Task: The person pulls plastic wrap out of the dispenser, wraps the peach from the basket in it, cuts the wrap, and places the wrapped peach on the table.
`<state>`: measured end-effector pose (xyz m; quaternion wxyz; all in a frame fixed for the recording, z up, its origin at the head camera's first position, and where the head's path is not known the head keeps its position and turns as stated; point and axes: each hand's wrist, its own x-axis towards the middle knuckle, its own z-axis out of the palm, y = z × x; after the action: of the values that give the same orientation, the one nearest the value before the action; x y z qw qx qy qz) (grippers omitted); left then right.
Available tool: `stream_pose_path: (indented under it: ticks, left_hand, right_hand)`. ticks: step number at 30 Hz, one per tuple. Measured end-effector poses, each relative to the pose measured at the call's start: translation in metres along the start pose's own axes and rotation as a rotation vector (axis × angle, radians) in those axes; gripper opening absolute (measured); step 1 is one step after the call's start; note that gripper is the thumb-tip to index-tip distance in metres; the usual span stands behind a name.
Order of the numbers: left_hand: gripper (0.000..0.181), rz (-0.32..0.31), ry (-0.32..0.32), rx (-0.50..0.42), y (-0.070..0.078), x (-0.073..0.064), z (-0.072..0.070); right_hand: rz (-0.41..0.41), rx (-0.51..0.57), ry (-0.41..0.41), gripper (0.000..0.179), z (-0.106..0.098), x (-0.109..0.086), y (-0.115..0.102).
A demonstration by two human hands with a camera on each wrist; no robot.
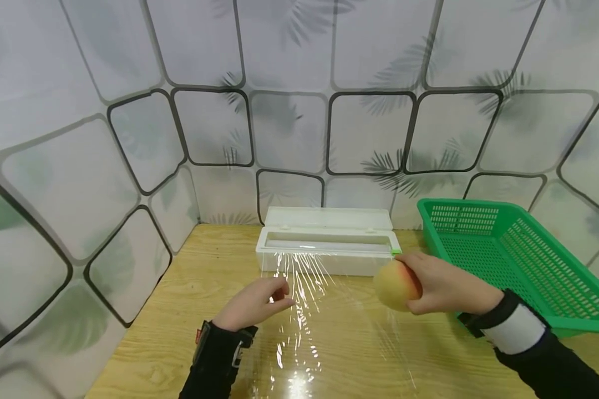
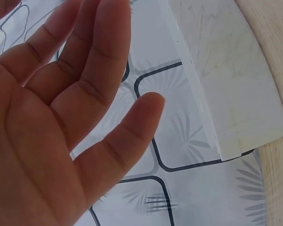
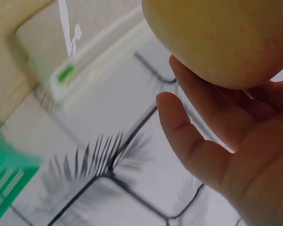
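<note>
My right hand (image 1: 439, 284) grips a round yellow fruit with a red blush (image 1: 394, 285), thumb and fingers on its right side; the right wrist view shows the fruit (image 3: 226, 42) large, with reddish speckles. Bent and loose, the fingers of my left hand (image 1: 254, 302) hold nothing, beside the left part of a sheet of clear cling film (image 1: 301, 318). The film runs wrinkled and shiny from a white cling film dispenser (image 1: 364, 265) toward me over the table. The dispenser's lid (image 1: 329, 218) stands raised, and a roll shows inside.
At the right stands a green plastic basket (image 1: 511, 213) with slotted walls, close to my right wrist. A small green slider (image 1: 395, 252) sits at the dispenser's right end. Patterned sheeting (image 1: 289, 130) rises behind and left of the wooden table (image 1: 214, 249).
</note>
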<state>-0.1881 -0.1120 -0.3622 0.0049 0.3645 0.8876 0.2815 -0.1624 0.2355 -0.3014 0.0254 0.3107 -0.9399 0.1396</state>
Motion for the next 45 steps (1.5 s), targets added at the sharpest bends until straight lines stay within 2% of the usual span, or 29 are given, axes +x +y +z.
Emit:
stream_pose_path:
  ticks: [11,17,27,45]
  left_hand:
    - [0.016,-0.019,-0.013,-0.001,0.0,-0.001,-0.003]
    - [0.018,-0.012,-0.006,0.005,0.002,0.0,-0.005]
    - [0.015,-0.012,-0.005,0.003,0.004,0.0,-0.006]
    - [0.016,-0.008,-0.004,-0.007,0.002,0.0,-0.006]
  right_hand:
    - [-0.226,-0.036,-0.096,0.064,0.066,0.029,-0.043]
    - [-0.286,-0.009,-0.162,0.064,0.089,0.039,-0.056]
    - [-0.29,0.02,-0.221,0.06,0.109,0.046,-0.062]
    - [-0.241,0.049,-0.255,0.06,0.116,0.05,-0.062]
